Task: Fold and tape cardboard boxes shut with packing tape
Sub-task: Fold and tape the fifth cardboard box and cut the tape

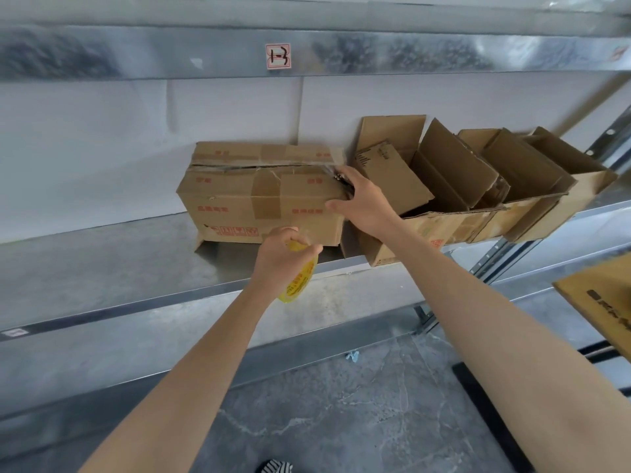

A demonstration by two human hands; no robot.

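A closed brown cardboard box [252, 196] with red print and old tape patches sits on the metal shelf [102, 268]. Its top flaps meet along a rough seam. My right hand [362, 203] lies over the box's right top corner, thumb on the front face and fingers at the end of the seam, where clear tape glints. My left hand [283, 257] grips a yellow roll of packing tape [300, 278] in front of the box's lower front edge, just above the shelf lip.
Several open cardboard boxes [478, 192] with raised flaps stand on the same shelf to the right, leaning against each other. Another cardboard box [601, 302] juts in at the far right. An upper shelf beam [307, 52] runs overhead. Grey floor lies below.
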